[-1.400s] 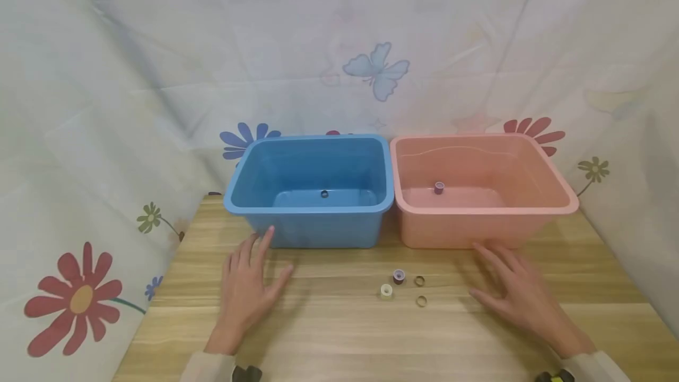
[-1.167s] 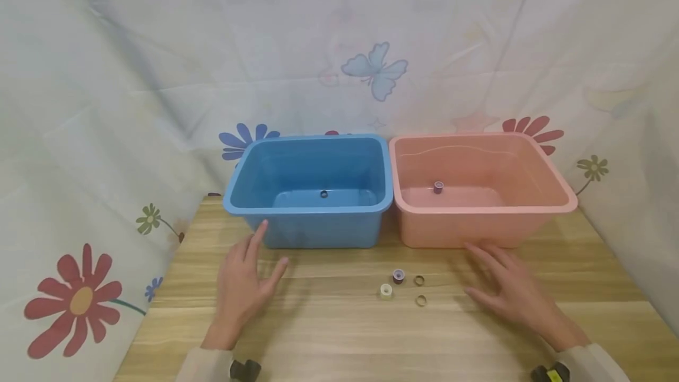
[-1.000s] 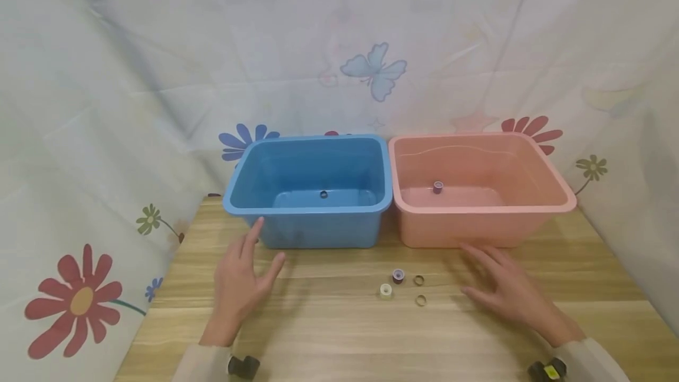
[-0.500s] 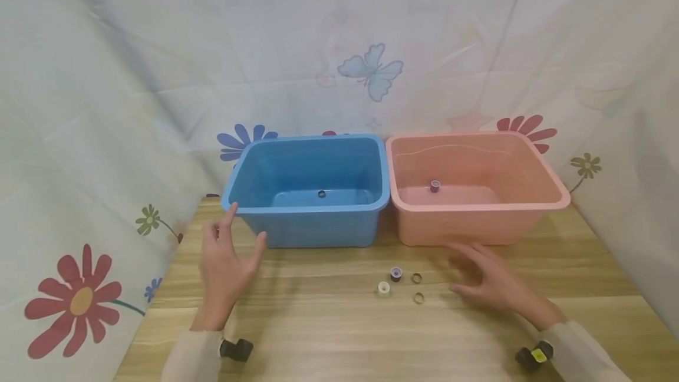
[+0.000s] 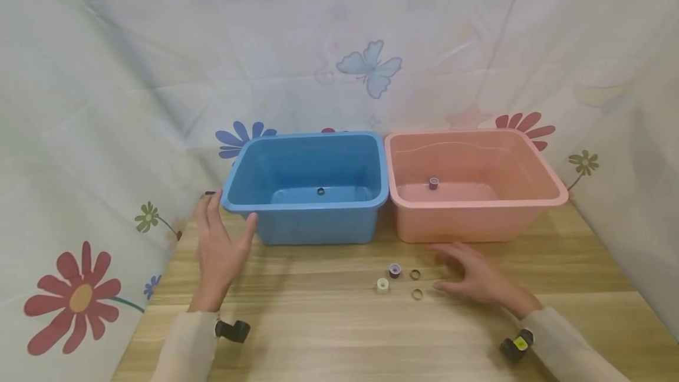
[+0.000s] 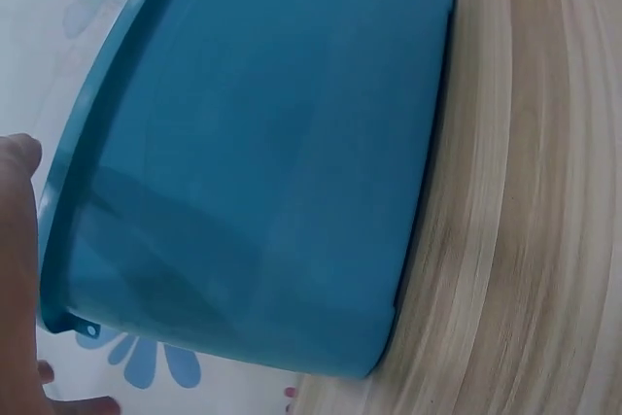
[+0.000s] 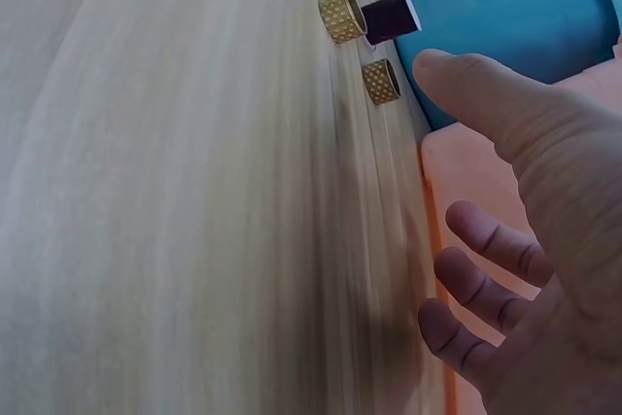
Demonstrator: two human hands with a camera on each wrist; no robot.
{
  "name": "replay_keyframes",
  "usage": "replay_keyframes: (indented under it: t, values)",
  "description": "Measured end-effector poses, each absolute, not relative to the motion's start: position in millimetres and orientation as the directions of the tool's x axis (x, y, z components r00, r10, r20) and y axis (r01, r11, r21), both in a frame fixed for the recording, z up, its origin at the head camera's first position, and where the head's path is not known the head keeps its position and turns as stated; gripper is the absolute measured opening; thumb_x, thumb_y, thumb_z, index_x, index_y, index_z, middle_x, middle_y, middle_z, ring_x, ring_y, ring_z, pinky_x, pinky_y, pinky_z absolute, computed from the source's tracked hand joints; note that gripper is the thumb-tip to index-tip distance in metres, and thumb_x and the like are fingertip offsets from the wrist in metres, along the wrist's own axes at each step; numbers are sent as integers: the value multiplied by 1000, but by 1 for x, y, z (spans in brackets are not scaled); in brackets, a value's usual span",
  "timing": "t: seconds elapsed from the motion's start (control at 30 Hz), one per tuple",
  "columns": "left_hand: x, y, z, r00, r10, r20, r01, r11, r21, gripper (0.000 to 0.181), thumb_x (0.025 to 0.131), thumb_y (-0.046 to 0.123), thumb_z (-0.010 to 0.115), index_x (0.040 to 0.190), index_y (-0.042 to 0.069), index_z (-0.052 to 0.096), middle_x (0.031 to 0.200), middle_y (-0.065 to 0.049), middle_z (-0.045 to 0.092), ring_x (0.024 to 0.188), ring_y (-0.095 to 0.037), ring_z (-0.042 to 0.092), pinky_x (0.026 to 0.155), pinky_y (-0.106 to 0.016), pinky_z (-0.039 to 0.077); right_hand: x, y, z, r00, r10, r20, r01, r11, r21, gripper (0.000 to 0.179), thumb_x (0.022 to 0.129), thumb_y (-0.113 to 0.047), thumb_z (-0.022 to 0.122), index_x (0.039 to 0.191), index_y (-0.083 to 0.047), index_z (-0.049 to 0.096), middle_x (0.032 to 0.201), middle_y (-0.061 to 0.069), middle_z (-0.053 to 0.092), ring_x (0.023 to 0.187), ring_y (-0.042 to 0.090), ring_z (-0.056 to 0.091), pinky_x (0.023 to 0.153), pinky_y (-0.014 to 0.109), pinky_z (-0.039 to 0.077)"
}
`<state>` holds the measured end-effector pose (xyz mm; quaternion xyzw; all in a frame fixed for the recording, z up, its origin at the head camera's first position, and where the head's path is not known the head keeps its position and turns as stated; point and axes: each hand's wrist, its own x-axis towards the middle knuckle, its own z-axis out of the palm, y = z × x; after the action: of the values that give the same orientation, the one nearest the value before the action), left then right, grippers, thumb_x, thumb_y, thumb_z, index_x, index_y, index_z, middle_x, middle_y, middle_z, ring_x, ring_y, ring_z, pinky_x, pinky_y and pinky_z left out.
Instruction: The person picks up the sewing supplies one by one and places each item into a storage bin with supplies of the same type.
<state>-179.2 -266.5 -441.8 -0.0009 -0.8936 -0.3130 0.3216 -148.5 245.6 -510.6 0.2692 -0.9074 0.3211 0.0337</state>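
My left hand (image 5: pixel 220 252) is at the front left corner of the blue bin (image 5: pixel 318 226), fingers extended by the rim; whether they touch it I cannot tell. My right hand (image 5: pixel 474 276) hovers before the pink bin (image 5: pixel 456 223), thumb and fingers apart, holding nothing. Left of its thumb are two dimpled gold ring thimbles (image 7: pixel 342 17), a dark purple thread spool (image 5: pixel 395 270) and a pale yellow spool (image 5: pixel 382 286). Inside the blue bin is a small dark ring (image 5: pixel 320 191); a purple spool (image 5: pixel 433 183) stands in the pink one.
Both bins stand side by side at the back of the wooden table (image 5: pixel 318 335). A patterned cloth (image 5: pixel 265 34) hangs behind and beside them. Each wrist carries a small black camera (image 5: pixel 233 331).
My left hand has moved forward and left, up to the blue bin's corner. My right hand has shifted left, nearer the ring thimbles. Spools, thimbles and bins stay in place.
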Motion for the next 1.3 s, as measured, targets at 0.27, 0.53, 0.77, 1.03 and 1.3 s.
replay_keyframes:
  t: [0.27,0.53,0.77,1.03,1.3]
  values:
    - [-189,-269,-446,-854,-177,490,241,699,673,81,97,45,67,162,20,25,158,-11,38,131,-38,51,99,-63,46,-152,239,-516,-848,-483,220,-513,641,-570,73,79,-37,90,142,-15,60,114,0,64,104,20,61,92,49,50]
    - [-193,-268,-444,-908,-206,365,188,578,794,81,99,48,65,162,26,18,160,-16,39,125,-47,57,99,-67,45,-155,232,-516,-850,-491,189,-499,635,-590,69,81,-38,89,141,-18,61,112,-2,63,102,18,60,91,45,49]
    - [-199,-267,-442,-934,-196,298,166,502,849,79,101,50,60,161,27,14,164,-18,31,130,-45,55,102,-61,46,-159,227,-516,-857,-487,166,-478,633,-609,67,81,-36,89,140,-20,62,112,-3,63,102,17,60,92,47,49]
    - [-201,-265,-442,-943,-206,262,137,478,868,76,101,52,59,159,29,15,164,-20,31,133,-45,52,103,-62,45,-163,223,-518,-862,-485,149,-466,639,-612,63,81,-32,89,138,-21,64,113,-3,63,103,15,58,93,46,49]
    - [-203,-267,-447,-939,-212,272,145,473,869,74,102,51,58,158,31,15,163,-18,32,132,-43,52,100,-64,46,-165,219,-521,-844,-505,178,-497,613,-614,54,82,-27,89,131,-20,69,116,-3,63,103,17,59,92,44,50]
